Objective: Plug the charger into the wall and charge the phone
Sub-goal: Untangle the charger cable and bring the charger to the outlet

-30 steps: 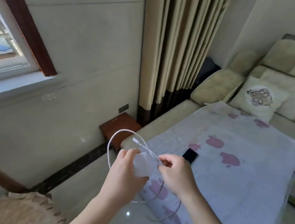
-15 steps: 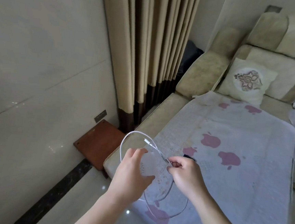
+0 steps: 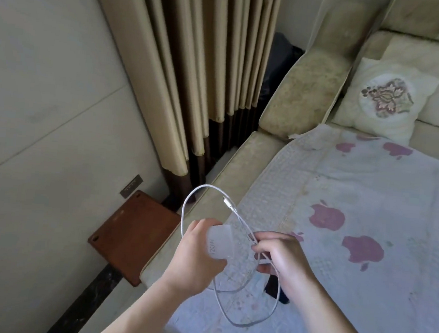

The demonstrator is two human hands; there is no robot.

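My left hand (image 3: 196, 254) grips a white charger block (image 3: 218, 242) marked 120W, held above the sofa's left edge. My right hand (image 3: 282, 256) pinches the white cable (image 3: 246, 320), which loops up over the block and hangs in a second loop below both hands. The cable's free plug end (image 3: 228, 203) sticks out above my hands. A black phone (image 3: 274, 288) lies on the blanket, mostly hidden under my right hand. A grey wall socket (image 3: 131, 186) sits low on the wall to the left.
A brown wooden stool (image 3: 132, 235) stands between the wall and the sofa, right under the socket. Beige curtains (image 3: 195, 71) hang behind it. The sofa (image 3: 299, 93) carries a white blanket with purple apples (image 3: 369, 206) and an embroidered cushion (image 3: 383, 98).
The view has swung right and down, so the window is gone from sight. My hands have shifted over the phone, and the charger block now shows its 120W print.
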